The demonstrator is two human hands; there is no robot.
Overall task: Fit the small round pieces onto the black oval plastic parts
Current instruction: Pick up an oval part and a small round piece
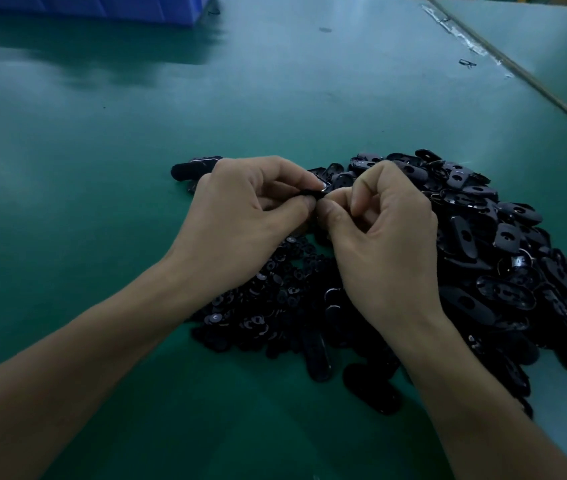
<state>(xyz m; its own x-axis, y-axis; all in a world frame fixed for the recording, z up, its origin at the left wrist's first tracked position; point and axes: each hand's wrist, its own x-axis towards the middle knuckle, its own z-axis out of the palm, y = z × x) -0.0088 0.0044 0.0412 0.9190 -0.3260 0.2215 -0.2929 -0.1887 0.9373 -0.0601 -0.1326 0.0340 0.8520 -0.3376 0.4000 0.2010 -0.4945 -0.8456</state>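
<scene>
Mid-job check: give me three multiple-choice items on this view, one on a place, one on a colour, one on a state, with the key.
1. Relative to the right hand, the pile of oval parts lies mostly:
A) to its left
B) to its right
C) inside a box

2. The table is:
A) white
B) red
C) green

3. The left hand and the right hand are:
A) pinching one small black piece between them
B) lying flat
C) apart and empty

Key:
1 B, the heap spreads out past that hand.
2 C, the surface is green throughout.
3 A, fingers of both hands meet on the piece.
</scene>
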